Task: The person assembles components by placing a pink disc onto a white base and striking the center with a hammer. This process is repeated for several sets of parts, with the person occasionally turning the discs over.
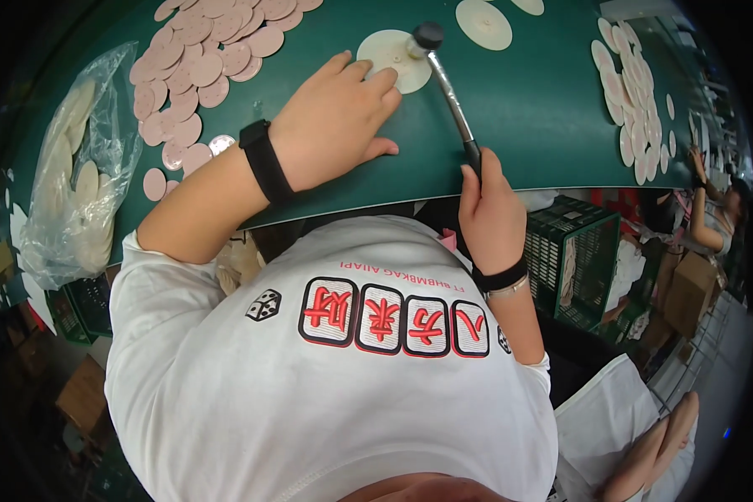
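A round cream disc lies flat on the green table, and my left hand rests at its near edge. The fingers of that hand are spread, with fingertips on the disc and the thumb held apart. My right hand is wrapped round the dark grip of a mallet with a metal shaft. The mallet's black and pale head hangs over or touches the disc's right part; I cannot tell which. A small knob or hole shows near the disc's middle.
Many pink discs are heaped at the left on the green table. Beside them stands a clear plastic bag of cream discs. Another cream disc lies farther off; more cream discs are piled right. A green crate stands below the table.
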The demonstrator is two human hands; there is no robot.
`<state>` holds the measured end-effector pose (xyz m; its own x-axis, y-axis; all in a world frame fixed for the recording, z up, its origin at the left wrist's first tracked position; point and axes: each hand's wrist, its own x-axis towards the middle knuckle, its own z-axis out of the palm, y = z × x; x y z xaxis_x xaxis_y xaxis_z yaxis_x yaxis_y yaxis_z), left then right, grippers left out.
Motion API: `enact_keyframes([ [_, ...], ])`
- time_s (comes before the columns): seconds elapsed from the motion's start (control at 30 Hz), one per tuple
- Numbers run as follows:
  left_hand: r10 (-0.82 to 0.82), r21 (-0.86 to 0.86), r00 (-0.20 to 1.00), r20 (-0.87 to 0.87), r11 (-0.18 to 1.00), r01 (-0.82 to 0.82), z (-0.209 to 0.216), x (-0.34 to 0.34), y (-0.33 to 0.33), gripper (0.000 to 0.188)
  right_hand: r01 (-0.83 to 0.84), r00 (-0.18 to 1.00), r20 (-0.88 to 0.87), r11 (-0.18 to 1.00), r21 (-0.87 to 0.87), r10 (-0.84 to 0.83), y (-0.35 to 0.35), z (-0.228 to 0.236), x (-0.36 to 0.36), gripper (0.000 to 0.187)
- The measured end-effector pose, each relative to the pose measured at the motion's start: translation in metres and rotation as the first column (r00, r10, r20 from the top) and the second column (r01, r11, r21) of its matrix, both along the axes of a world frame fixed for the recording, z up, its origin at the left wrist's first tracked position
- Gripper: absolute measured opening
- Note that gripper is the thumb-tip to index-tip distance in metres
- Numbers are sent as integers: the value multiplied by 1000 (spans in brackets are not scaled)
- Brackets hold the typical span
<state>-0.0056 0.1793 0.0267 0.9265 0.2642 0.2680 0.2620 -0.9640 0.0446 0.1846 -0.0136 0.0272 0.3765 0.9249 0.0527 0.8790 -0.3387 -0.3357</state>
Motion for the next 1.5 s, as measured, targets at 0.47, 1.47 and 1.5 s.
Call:
enact_keyframes([
  [0.47,79,-59,997,17,995,-78,4,1,-8,51,43,979,-199,999,-13,-45,-14,40,-8,31],
  [1.47,81,-105,994,-69,991,-88,5,-2,-25,41,53,945,-328,992,115,-12,-15,29,-18,30],
  [1.5,82,-107,994,-69,990,-89,4,-3,-25,41,53,945,-328,992,114,-13,-13,26,-18,30],
])
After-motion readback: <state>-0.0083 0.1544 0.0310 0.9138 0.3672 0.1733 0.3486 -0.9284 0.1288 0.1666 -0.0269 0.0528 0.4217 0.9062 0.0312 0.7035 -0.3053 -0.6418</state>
